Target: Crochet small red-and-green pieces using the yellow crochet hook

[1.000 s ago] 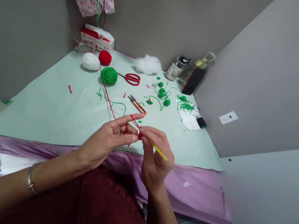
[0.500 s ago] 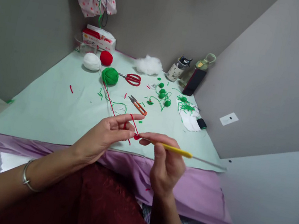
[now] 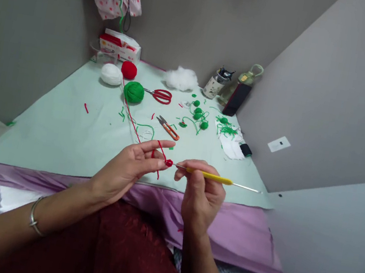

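Observation:
My left hand (image 3: 139, 162) pinches a small red crochet piece (image 3: 169, 163) between thumb and finger, with red yarn (image 3: 132, 120) looped over its raised index finger. That strand runs back over the table to a red yarn ball (image 3: 129, 70). My right hand (image 3: 204, 194) grips the yellow handle of a crochet hook (image 3: 214, 177). The hook's left metal end reaches the red piece; its other thin metal end points right. A short red tail hangs below my left fingers. Both hands are above the table's front edge.
Behind my hands lie orange thread snips (image 3: 168, 128), red-handled scissors (image 3: 162, 96), a green yarn ball (image 3: 134, 92) and a white one (image 3: 111, 74). Green crocheted balls (image 3: 198, 113) and white stuffing (image 3: 181, 79) sit farther back. A bottle (image 3: 247, 79) and phone (image 3: 237, 99) stand at right.
My right hand has shifted slightly left and drawn back a little from the left fingers, showing the hook's metal shaft. The hook's free end is now sharp instead of blurred.

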Motion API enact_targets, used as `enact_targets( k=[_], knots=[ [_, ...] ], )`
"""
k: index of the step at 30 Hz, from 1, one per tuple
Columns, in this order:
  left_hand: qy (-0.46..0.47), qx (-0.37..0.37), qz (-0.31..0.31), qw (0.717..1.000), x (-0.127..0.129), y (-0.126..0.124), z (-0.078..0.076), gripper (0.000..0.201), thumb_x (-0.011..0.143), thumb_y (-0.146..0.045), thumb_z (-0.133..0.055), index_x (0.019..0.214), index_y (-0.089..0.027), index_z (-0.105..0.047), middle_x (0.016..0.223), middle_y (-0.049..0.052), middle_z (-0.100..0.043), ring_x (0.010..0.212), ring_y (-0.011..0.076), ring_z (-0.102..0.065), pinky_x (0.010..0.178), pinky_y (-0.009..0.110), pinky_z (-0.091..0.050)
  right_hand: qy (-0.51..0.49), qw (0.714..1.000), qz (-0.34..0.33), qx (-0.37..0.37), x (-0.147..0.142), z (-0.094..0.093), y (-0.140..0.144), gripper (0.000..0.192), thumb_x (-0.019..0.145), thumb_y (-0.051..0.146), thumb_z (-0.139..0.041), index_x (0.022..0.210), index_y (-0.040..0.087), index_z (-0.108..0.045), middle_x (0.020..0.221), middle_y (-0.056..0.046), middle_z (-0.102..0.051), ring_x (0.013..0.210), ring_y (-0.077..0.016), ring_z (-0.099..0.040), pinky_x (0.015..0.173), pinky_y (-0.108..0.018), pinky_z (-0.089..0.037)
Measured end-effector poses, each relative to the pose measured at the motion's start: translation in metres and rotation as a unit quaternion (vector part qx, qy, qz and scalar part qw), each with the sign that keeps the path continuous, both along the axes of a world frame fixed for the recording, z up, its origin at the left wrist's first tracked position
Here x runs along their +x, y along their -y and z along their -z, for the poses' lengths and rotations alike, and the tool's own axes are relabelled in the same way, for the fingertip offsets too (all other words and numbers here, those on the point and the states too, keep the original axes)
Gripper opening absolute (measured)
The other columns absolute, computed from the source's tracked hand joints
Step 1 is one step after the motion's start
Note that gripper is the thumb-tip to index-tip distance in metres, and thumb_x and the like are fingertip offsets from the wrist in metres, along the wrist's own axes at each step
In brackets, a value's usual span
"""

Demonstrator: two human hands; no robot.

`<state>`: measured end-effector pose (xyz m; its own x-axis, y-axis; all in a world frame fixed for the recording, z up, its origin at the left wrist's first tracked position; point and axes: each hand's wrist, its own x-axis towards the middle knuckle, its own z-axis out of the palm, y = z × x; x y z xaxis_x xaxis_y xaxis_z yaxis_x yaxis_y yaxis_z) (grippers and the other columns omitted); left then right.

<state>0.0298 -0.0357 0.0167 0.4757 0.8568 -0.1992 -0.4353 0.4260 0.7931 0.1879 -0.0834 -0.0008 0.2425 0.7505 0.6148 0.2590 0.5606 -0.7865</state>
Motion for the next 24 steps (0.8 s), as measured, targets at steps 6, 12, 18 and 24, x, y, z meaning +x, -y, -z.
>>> enact_targets(
  k=[6,12,18,24],
  knots=[
    [0.045,-0.026,0.023,0.998,0.003,0.005,0.000,0.042,0.079,-0.020,-0.085,0.121,-0.020,-0.079,0.087,0.001,-0.075,0.083,0.0120,-0.064,0.085,0.023,-0.051,0.280,0.945,0.098,0.140,-0.002,0.014,0.000,0.038,0.095,0.008,-0.064,0.126,0.028,-0.072,0.117,-0.009,-0.076,0.106,-0.0217,-0.072,0.085,-0.037,-0.064],
    [0.063,-0.080,0.026,0.994,-0.003,-0.002,-0.002,0.028,0.080,-0.013,-0.079,0.107,-0.017,-0.083,0.085,0.002,-0.073,0.083,0.0141,-0.065,0.100,0.034,-0.055,0.025,0.998,0.037,0.041,0.003,0.002,0.003,0.025,0.100,0.013,-0.055,0.108,0.025,-0.075,0.091,-0.004,-0.075,0.077,-0.0164,-0.069,0.067,-0.033,-0.060],
    [0.019,-0.006,-0.010,1.000,0.004,0.006,-0.002,0.051,0.078,-0.017,-0.085,0.128,-0.022,-0.075,0.079,-0.003,-0.071,0.079,0.0118,-0.062,0.088,0.026,-0.051,0.190,0.975,0.086,0.077,-0.004,0.007,-0.001,0.027,0.098,0.013,-0.062,0.114,0.029,-0.075,0.100,-0.006,-0.075,0.090,-0.0193,-0.073,0.076,-0.035,-0.063],
    [0.072,-0.089,0.037,0.993,-0.002,-0.001,0.001,0.028,0.079,-0.014,-0.080,0.107,-0.015,-0.083,0.091,0.004,-0.073,0.086,0.0146,-0.064,0.099,0.034,-0.054,0.067,0.994,0.069,0.061,0.003,0.007,-0.003,0.024,0.100,0.013,-0.056,0.108,0.026,-0.075,0.091,-0.004,-0.074,0.078,-0.0168,-0.069,0.070,-0.034,-0.060]
  ],
)
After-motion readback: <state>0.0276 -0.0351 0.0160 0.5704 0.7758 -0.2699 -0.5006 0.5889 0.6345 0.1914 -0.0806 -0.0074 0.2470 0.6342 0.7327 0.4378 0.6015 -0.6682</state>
